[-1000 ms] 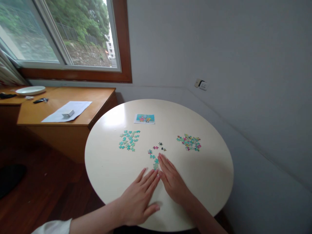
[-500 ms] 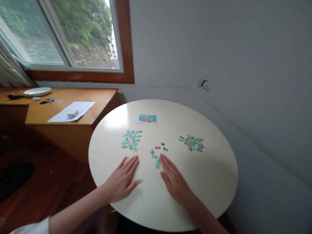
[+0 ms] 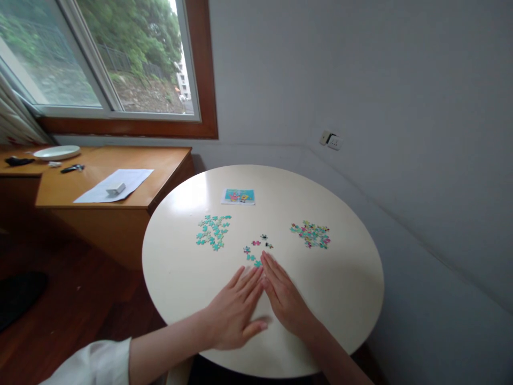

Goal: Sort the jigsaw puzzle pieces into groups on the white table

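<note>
My left hand (image 3: 239, 309) lies flat, palm down, with its fingers stretched out and the thumb apart. Its fingertips meet those of my right hand (image 3: 285, 297), which is also flat with straight fingers. Just beyond the fingertips lie a few loose jigsaw pieces (image 3: 250, 258), some teal, some pink or dark; one teal piece is partly covered by the hands. A pile of teal jigsaw pieces (image 3: 214, 231) lies to the left. To the right sits a multicoloured pile of jigsaw pieces (image 3: 312, 235). Behind them is a small picture card (image 3: 239, 197) with cartoon figures.
Everything lies on a white round table (image 3: 336, 289). A wooden desk (image 3: 168, 160) at the left carries a paper sheet (image 3: 134, 179), a small white box (image 3: 116, 188) and a white plate (image 3: 57, 153). A wall (image 3: 425, 160) with a socket rises at the right.
My left hand has slid right from below the teal pile to my right hand. My right hand stays nearly in place. The camera view has shifted slightly.
</note>
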